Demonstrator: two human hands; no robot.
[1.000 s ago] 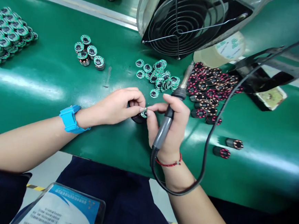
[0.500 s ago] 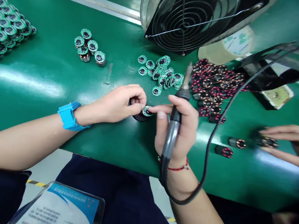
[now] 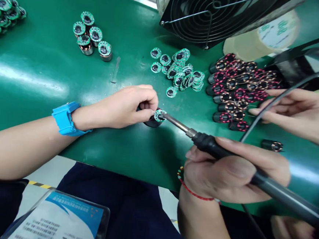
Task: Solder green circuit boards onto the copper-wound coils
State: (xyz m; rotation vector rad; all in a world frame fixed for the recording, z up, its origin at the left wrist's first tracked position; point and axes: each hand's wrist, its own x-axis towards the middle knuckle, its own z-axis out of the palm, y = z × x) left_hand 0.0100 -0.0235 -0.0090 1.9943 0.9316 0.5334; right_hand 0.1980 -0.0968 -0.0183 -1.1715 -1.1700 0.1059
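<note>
My left hand [image 3: 130, 104] pinches a small black coil unit [image 3: 151, 121] topped by a round green circuit board [image 3: 159, 115], holding it on the green table [image 3: 41, 73]. My right hand [image 3: 227, 171] is closed around a black soldering iron [image 3: 220, 148], held low and nearly level. Its metal tip touches the green board from the right. The iron's black cable [image 3: 277, 99] arcs up toward the right.
Loose green boards [image 3: 179, 75] lie behind my hands. A pile of copper-wound coils [image 3: 236, 87] sits to their right, with another person's hand [image 3: 300, 112] reaching over it. Finished units [image 3: 90, 38] stand at the back left. A wire-guarded fan [image 3: 212, 13] is behind.
My right hand swung the soldering iron down from upright to nearly level and brought its tip onto the board. The other person's hand moved up from the single coils to the coil pile.
</note>
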